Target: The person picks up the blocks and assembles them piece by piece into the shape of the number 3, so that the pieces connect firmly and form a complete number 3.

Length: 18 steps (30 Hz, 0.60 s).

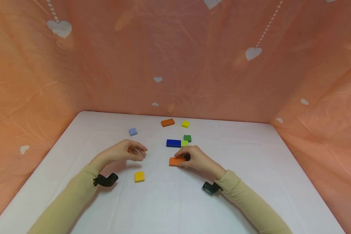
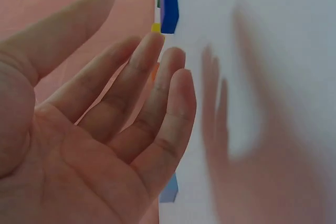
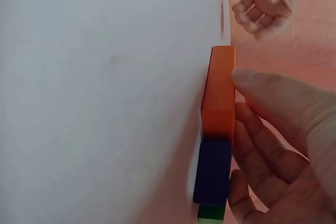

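Within the peach cloth walls [image 1: 175,65], we see a white table [image 1: 152,208] with blocks spread on it, most of them set apart, so that fingers can reach each one, as we suppose. Over its left part hangs the left hand [image 1: 124,151], fingers loose and a little bent, holding nothing; perhaps it leaves room for the other. The right hand [image 1: 194,158] pinches the orange block [image 1: 175,162] near its right end, between thumb and fingers, which to our judgement gives good control. This block is nearer to the person than the blue block [image 1: 174,143], whose right end meets the smaller lime block [image 1: 184,143], as if aligned with care.

From the left wrist we see the bare palm, which the head view hides. From the right wrist we find a dark block [image 3: 212,171] beside the end of the orange one; the head view gives only a dark patch near the fingers, so we cannot tell if these two touch. Only the head view shows whole the small light blue block [image 1: 133,132], because from the left wrist the hand partly covers it
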Motion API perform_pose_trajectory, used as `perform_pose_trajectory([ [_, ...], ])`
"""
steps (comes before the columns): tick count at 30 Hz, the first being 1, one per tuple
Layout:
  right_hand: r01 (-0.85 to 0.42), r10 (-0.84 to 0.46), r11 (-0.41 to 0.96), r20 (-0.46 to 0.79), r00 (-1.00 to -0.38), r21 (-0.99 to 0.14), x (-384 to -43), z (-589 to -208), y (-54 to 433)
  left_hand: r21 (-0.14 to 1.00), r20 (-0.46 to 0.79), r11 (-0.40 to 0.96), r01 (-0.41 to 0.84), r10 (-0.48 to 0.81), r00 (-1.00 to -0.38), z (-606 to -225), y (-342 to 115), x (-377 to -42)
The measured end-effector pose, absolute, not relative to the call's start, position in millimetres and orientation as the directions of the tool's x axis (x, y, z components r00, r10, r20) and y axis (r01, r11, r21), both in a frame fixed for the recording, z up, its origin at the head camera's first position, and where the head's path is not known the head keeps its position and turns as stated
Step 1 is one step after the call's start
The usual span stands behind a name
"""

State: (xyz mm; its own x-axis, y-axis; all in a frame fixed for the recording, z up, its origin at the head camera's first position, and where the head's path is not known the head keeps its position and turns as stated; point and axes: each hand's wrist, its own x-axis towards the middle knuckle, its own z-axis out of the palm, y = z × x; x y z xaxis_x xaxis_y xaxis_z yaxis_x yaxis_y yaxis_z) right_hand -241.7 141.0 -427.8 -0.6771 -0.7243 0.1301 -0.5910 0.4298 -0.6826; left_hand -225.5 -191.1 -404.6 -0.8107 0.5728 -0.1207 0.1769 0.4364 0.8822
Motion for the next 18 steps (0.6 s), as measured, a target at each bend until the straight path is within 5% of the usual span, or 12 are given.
perform_pose_trajectory([
  [18, -0.599, -0.729, 0.428, 0.133, -0.671, -0.676, -241.8, -425.8, 140.2, 0.841, -0.142, 0.491, 0.227, 0.605, -0.783, -406.6, -195.9, -189.3],
])
